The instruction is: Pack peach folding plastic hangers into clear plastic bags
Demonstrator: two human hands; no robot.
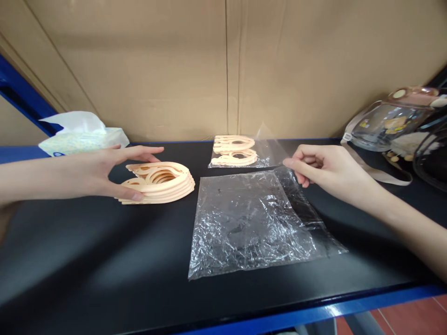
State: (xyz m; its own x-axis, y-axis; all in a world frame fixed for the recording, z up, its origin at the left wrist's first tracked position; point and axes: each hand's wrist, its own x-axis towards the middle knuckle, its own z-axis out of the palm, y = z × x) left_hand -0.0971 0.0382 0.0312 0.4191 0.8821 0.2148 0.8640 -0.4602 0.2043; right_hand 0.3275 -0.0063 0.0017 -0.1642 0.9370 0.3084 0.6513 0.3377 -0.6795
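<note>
My left hand point(104, 174) curls around the near left end of a stack of several peach plastic rings point(164, 182) lying on the black tabletop point(104, 260), thumb at the front, fingers over the top. My right hand point(323, 170) pinches the far right corner of a crinkled clear plastic bag point(251, 223) that lies flat in the middle of the table. Behind it, a second clear bag point(237, 151) holding more peach rings rests near the cardboard wall.
A tissue pack point(82, 135) sits at the far left. At the far right stands a clear bag with a beige strap point(387, 125) and a dark container point(431, 158). Cardboard point(223, 70) lines the back. The table has a blue front edge point(314, 314).
</note>
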